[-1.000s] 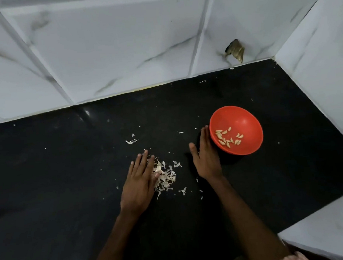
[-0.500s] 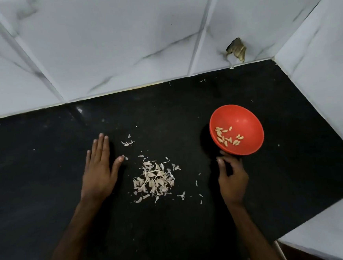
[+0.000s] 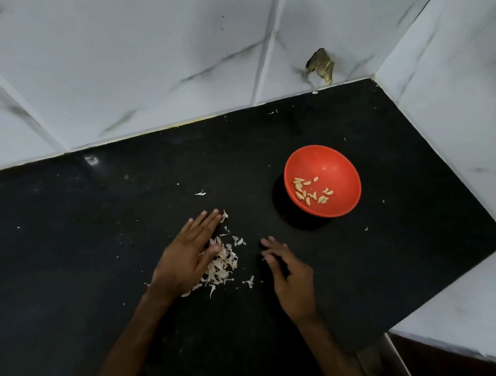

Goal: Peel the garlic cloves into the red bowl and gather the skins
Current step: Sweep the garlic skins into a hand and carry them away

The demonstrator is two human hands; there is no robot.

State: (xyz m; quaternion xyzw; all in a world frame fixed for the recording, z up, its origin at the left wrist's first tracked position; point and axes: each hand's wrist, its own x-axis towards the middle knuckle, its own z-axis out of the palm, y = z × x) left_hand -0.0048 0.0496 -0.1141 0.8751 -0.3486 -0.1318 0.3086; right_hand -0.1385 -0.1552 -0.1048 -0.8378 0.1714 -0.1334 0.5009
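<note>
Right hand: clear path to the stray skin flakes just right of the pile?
Probably yes. The right hand hovers open beside the stray flakes, with only bare black counter between; the left hand covers the pile's other side.

On the black stone counter (image 3: 98,259), the flat, spread left hand (image 3: 187,258) is lying against the nine-o'clock edge of a pile of pale papery garlic skins (image 3: 221,264), thumb touching it. The right hand (image 3: 289,279), fingers loosely spread and holding nothing, is hovering just at the pile's three o'clock. The round red plastic bowl (image 3: 336,163), at two o'clock from the pile, is holding peeled garlic cloves (image 3: 311,191).
</note>
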